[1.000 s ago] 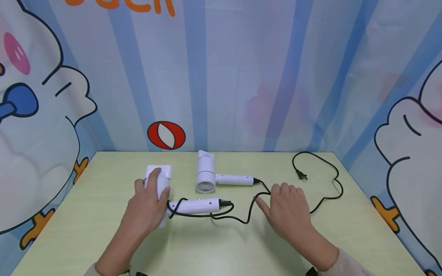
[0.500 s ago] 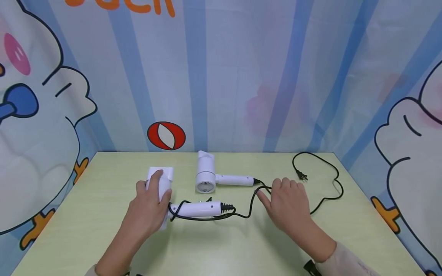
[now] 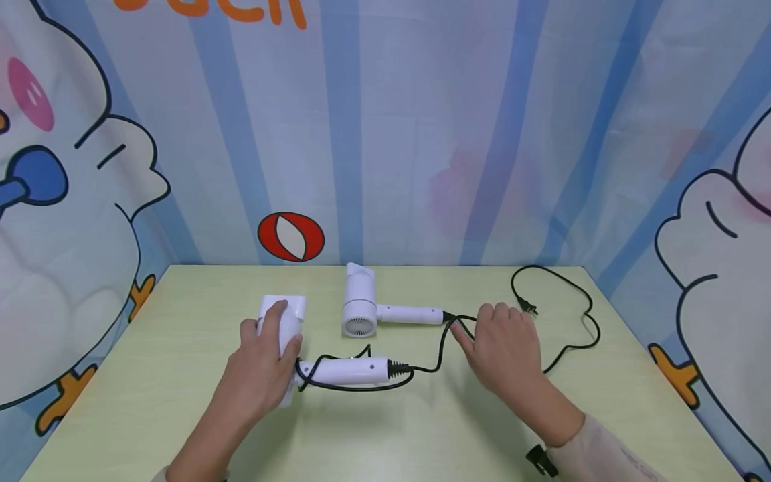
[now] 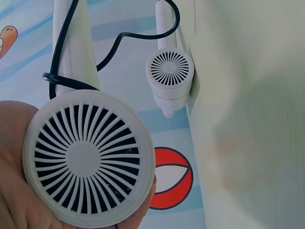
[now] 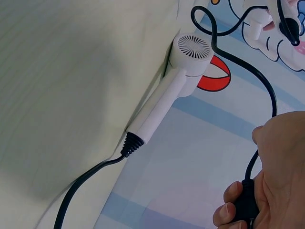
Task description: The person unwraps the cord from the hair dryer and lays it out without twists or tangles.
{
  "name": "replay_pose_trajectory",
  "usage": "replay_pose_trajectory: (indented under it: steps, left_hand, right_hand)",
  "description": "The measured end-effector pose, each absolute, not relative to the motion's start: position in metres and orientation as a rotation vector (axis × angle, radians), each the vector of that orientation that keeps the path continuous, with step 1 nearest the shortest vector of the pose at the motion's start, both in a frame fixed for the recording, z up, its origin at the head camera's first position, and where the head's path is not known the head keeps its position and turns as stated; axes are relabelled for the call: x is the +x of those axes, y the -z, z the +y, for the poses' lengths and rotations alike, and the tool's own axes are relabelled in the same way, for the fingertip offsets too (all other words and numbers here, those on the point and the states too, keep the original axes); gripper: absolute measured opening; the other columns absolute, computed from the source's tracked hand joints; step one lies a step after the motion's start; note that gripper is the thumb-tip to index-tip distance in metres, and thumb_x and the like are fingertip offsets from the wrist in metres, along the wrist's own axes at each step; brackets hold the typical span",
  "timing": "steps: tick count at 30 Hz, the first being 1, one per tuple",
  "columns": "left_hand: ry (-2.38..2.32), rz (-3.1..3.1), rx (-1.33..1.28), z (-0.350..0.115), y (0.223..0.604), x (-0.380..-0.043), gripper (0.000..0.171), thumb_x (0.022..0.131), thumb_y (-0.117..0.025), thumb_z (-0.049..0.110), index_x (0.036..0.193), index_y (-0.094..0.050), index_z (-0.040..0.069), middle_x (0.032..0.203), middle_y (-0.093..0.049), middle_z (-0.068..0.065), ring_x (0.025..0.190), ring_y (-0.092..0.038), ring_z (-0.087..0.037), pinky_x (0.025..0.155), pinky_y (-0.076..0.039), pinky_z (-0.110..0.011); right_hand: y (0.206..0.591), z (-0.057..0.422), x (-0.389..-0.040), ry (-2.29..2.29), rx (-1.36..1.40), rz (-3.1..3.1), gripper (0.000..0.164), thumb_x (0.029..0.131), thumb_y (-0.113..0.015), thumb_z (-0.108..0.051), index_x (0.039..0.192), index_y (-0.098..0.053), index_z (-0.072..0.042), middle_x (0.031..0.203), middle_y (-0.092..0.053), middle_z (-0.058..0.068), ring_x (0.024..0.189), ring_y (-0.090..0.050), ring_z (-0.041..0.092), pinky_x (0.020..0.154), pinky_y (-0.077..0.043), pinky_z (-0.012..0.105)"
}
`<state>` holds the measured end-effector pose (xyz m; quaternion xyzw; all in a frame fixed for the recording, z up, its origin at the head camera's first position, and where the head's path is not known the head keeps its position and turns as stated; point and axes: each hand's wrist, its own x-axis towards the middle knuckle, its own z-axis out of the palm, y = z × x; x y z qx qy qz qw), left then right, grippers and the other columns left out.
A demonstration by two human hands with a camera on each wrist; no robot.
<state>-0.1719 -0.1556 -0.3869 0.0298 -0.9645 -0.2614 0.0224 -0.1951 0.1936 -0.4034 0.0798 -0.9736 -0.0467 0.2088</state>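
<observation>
My left hand point(image 3: 259, 368) grips the barrel of a white hair dryer point(image 3: 346, 370), its handle pointing right over the table. The round slotted grille point(image 4: 86, 160) of this dryer faces the left wrist camera. A black cord point(image 3: 442, 351) loops around the handle and runs to my right hand point(image 3: 506, 348). In the right wrist view, the fingers of that hand curl around a black plug point(image 5: 245, 205); its prongs are hidden. Behind the held dryer, a second white hair dryer point(image 3: 359, 301) rests on the table, handle to the right.
The second dryer's cord passes behind my right hand to the back right, where its black plug point(image 3: 527, 307) lies. A pale wooden table point(image 3: 150, 375) bears everything. Printed blue curtains point(image 3: 397, 134) close off the back and both sides.
My left hand has brought the held dryer slightly toward me and right. The right hand has moved a little away from me, and the cord loops around the handle have shifted.
</observation>
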Motion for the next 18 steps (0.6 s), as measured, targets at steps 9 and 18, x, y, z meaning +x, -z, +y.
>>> replay_pose_trajectory:
  steps: [9, 18]
  left_hand:
    - [0.814, -3.015, 0.100, -0.154, 0.389, -0.171, 0.068, 0.103, -0.054, 0.038, 0.160, -0.021, 0.019, 0.136, -0.036, -0.029, 0.085, -0.061, -0.038, 0.066, -0.058, -0.048]
    - [0.811, -3.036, 0.106, -0.153, 0.392, -0.170, 0.068, 0.103, -0.055, 0.039, 0.159, -0.022, 0.020, 0.136, -0.036, -0.029, 0.082, -0.061, -0.037, 0.062, -0.057, -0.044]
  right_hand:
    - [0.400, 0.195, -0.199, 0.112, 0.200, -2.710, 0.059, 0.100, -0.054, -0.053, 0.069, -0.036, -0.006, 0.064, -0.035, 0.008, 0.055, -0.036, 0.026, 0.060, -0.032, 0.039]
    - [0.396, 0.196, -0.206, 0.074, 0.171, -2.732, 0.060, 0.101, -0.051, -0.055, 0.069, -0.037, -0.006, 0.063, -0.037, 0.008, 0.056, -0.040, 0.028, 0.061, -0.035, 0.041]
